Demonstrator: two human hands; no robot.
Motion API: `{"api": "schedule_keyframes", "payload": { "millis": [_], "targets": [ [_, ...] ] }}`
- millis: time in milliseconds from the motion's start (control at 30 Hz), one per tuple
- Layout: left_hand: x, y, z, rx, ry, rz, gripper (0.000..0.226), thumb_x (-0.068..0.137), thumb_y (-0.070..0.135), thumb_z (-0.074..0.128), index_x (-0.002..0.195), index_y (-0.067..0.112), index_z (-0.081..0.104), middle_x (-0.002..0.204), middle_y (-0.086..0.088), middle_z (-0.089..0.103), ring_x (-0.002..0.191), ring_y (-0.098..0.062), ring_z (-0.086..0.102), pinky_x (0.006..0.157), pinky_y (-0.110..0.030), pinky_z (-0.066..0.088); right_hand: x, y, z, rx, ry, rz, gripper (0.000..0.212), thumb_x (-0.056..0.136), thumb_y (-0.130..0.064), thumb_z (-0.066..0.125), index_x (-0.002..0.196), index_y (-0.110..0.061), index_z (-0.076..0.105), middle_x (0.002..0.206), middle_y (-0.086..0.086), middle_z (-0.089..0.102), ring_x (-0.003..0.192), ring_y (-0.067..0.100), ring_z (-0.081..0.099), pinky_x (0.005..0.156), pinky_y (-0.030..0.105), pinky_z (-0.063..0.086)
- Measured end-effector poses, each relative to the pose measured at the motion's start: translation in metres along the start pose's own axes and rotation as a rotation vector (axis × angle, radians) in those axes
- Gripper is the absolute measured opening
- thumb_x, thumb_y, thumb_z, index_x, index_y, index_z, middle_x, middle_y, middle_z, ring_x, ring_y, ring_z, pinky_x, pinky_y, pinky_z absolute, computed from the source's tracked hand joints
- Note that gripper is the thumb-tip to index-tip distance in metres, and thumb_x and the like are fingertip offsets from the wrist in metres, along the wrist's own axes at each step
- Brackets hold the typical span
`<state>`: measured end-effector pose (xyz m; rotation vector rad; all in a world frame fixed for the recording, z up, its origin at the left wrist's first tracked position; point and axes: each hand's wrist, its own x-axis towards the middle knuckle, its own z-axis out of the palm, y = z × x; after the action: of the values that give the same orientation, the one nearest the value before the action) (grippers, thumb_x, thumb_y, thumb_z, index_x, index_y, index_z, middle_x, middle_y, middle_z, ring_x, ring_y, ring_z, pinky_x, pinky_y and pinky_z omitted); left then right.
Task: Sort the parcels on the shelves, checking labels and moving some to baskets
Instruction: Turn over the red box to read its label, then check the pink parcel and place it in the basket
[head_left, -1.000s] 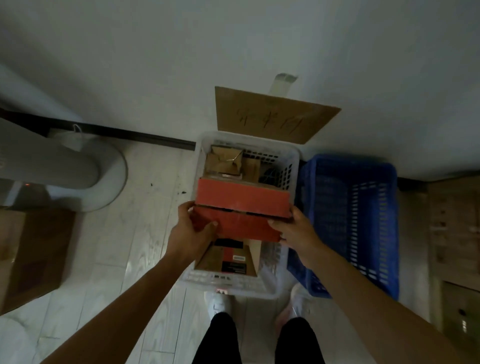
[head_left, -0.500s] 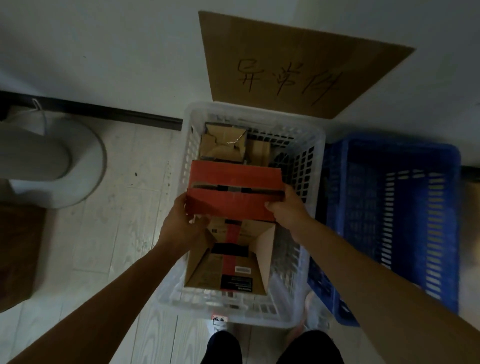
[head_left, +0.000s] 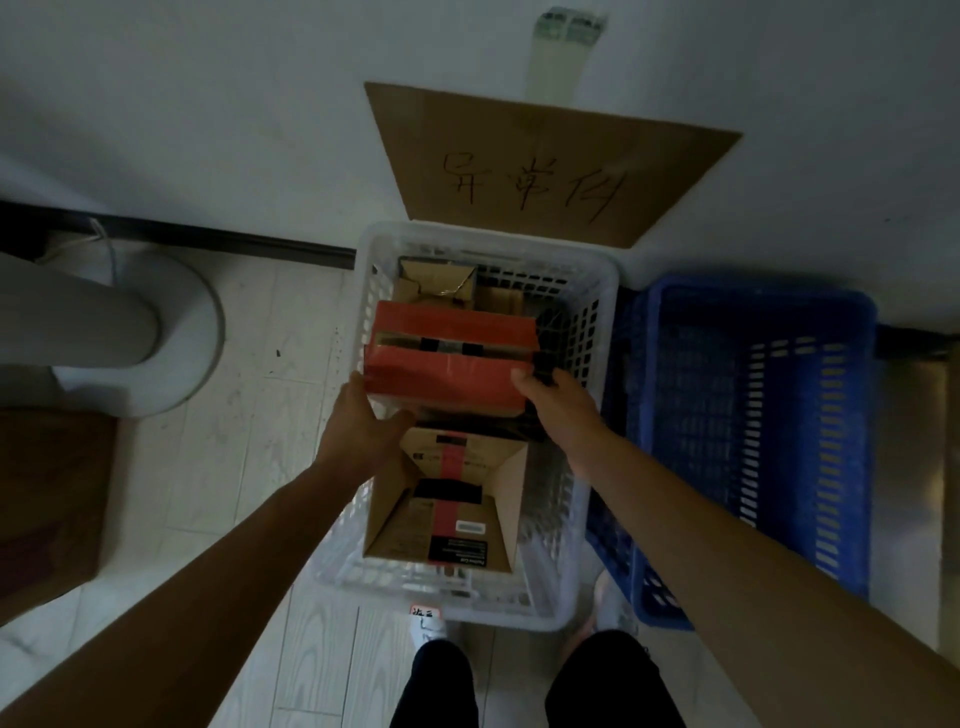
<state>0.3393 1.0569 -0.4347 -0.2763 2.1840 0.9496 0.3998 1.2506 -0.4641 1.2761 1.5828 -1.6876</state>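
Red parcel (head_left: 452, 358), a flat box with a strip of brown showing along the seam of its top, sits level in the middle of the white basket (head_left: 609, 291), held between both hands above the basket's contents. The left hand (head_left: 363, 423) clasps its near left corner, fingers up against the left end and thumb stretched along under the near edge. The right hand (head_left: 558, 408) grips the near right corner with fingers curled over the top edge. Whether the parcel's underside rests on anything below cannot be told. Just in front of it, nearer the person, an open brown carton (head_left: 447, 499) with a red stripe and a small white label lies in the same basket; behind it, a smaller brown box (head_left: 436, 283) stands against the far wall. A blue basket (head_left: 831, 441) stands just beside the white one on the right. A cardboard sign (head_left: 545, 161) with handwritten characters leans on the wall behind. On the pale floor to the left are a round white pedestal base (head_left: 171, 343) and a large brown box (head_left: 47, 499).
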Motion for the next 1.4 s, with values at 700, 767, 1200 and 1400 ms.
{"api": "schedule_keyframes", "payload": {
  "millis": [700, 767, 1200, 1400],
  "targets": [
    [-0.17, 0.203, -0.033, -0.286, -0.349, 0.103, 0.041, 0.09, 0.055, 0.054, 0.119, 0.028, 0.065, 0.129, 0.0, 0.065, 0.125, -0.019, 0.057, 0.113, -0.043, 0.036, -0.253, -0.055, -0.156, 0.744, 0.086, -0.088, 0.083, 0.095, -0.065, 0.037, 0.154, -0.006, 0.029, 0.158, 0.014, 0.036, 0.146, 0.024, 0.034, 0.123, 0.039, 0.021],
    [-0.19, 0.218, -0.027, -0.262, -0.407, 0.117, 0.034, 0.098, 0.047, 0.051, 0.116, 0.022, 0.066, 0.123, -0.003, 0.068, 0.118, -0.022, 0.062, 0.105, -0.041, 0.044, -0.277, -0.045, -0.162, 0.809, 0.129, -0.111, 0.081, 0.096, -0.064, 0.034, 0.154, -0.007, 0.03, 0.157, 0.013, 0.037, 0.145, 0.024, 0.035, 0.123, 0.039, 0.022],
    [-0.32, 0.246, 0.071, 0.034, -0.732, 0.169, 0.052, 0.105, 0.038, 0.037, 0.149, 0.011, 0.038, 0.154, -0.004, 0.038, 0.144, -0.02, 0.033, 0.105, -0.024, 0.031, -0.399, 0.092, -0.204, 1.181, 0.424, -0.138, 0.08, 0.098, -0.064, 0.032, 0.153, -0.005, 0.031, 0.154, 0.014, 0.042, 0.142, 0.025, 0.04, 0.121, 0.039, 0.025],
    [-0.37, 0.241, 0.121, 0.108, -0.856, 0.118, 0.064, 0.103, 0.046, 0.039, 0.156, 0.015, 0.022, 0.16, -0.002, 0.028, 0.148, -0.021, 0.026, 0.118, -0.032, 0.021, -0.45, 0.147, -0.217, 1.295, 0.547, -0.153, 0.083, 0.098, -0.065, 0.031, 0.155, -0.005, 0.026, 0.157, 0.016, 0.037, 0.145, 0.027, 0.036, 0.122, 0.04, 0.023]
  ]
}}
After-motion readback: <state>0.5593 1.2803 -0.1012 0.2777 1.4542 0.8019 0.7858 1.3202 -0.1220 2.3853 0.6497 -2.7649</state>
